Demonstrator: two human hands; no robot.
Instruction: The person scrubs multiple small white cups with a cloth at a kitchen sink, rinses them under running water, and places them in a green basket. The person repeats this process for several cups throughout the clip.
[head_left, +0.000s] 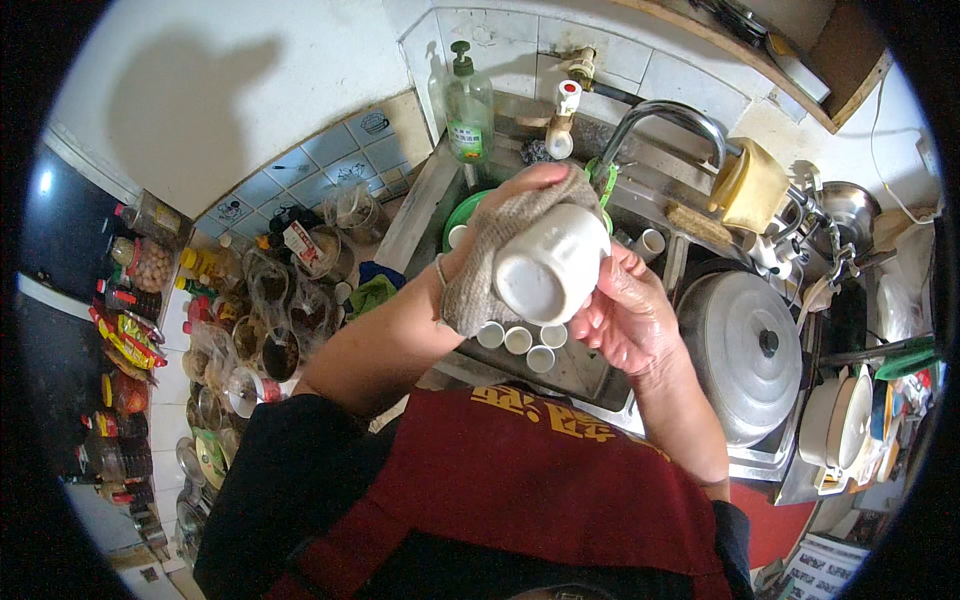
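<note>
Sink (415,205) is my landmark for everything here. Watching over the head cam, I've got the white ceramic vessel (565,262) tilted in mid-air above it, with what looks like its base turned my way.

Left hand (515,188) is curled around a grey-brown cloth (468,290), pinning it to the vessel's side; I'd guess the cloth adds friction, since glazed stuff gets slick. Right hand (635,318) looks shiny, maybe wet, and has thumb and fingers clasping the other side bare, probably to steady it. I can't tell how hard either one squeezes.

Small white cups (519,341) stand mouth up, bunched toward the front of the sink under the vessel. Upright likely means no rolling.

Now edges. Chrome faucet (668,106) arches over the back of the sink, soap bottle (467,115) sits at its back left corner, and a big lidded pot (745,350) crowds its right side. Green bowl (462,207) peeks out on the sink's left, partly behind the cloth. To me the easiest room is straight up over the sink, or toward its front, staying above cup height.
</note>
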